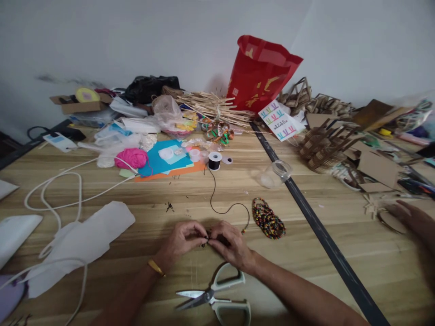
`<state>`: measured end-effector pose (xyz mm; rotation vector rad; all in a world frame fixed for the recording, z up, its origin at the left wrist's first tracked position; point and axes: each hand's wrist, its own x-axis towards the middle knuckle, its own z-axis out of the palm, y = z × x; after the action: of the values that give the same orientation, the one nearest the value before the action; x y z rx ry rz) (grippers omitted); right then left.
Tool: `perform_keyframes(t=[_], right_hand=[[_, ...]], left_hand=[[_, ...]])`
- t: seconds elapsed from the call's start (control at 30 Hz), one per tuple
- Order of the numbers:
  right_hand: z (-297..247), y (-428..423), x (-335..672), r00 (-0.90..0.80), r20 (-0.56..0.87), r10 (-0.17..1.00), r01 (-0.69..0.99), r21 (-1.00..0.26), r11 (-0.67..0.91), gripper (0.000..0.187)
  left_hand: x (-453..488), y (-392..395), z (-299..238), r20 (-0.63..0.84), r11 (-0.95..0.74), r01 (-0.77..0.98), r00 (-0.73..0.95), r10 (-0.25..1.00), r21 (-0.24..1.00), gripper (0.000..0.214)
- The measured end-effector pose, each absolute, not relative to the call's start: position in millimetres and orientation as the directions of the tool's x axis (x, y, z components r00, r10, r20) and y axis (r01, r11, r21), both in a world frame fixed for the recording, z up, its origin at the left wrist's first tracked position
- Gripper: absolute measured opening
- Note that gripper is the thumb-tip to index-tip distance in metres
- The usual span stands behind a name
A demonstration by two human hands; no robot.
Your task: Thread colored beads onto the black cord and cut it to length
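Observation:
My left hand (185, 239), with a gold bracelet at the wrist, pinches a thin dark cord between thumb and fingertips. Opposite it, my right hand (231, 244) is closed on the same cord, the fingertips of both hands almost meeting. A few small beads (204, 245) show under the fingers; the rest of the piece is hidden. From a spool of black cord (214, 160), a loose length (227, 212) curves towards my right hand, with small beads by its end. A coil of multicoloured beaded strands (268, 219) lies to the right. Scissors (215, 295) lie spread below my hands.
Black cord scraps (169, 207) lie beyond my hands. A clear plastic cup (275, 174) is on its side near a dark strip (316, 224). White cable (79, 199) loops at left. Small woven baskets (321, 147) stand at right, near another person's hand (413, 222).

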<state>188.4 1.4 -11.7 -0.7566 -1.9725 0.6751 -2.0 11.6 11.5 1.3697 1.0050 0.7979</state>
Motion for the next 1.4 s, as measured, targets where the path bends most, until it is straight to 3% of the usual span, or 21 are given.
perform_keyframes(t=[0.7,0.9,1.13,1.4], right_hand=[[-5,3,189,-0.509,0.538,0.673,0.239,-0.662,0.71,0.007],[-7,4,189,-0.513,0.547,0.662,0.232,-0.654,0.72,0.007],[-5,2,189,-0.508,0.551,0.663,0.255,-0.639,0.726,0.002],[-3,1,193,-0.461,0.548,0.698,0.23,-0.685,0.691,0.008]], left_hand=[[-2,12,13,-0.062,0.025,0.088,0.448,0.892,0.996,0.015],[-2,11,12,-0.141,0.105,0.106,0.44,0.887,0.989,0.015],[-2,10,17,-0.13,0.1,0.089,0.458,0.88,0.991,0.018],[-12,13,16,-0.104,0.109,0.01,0.378,0.92,0.994,0.027]])
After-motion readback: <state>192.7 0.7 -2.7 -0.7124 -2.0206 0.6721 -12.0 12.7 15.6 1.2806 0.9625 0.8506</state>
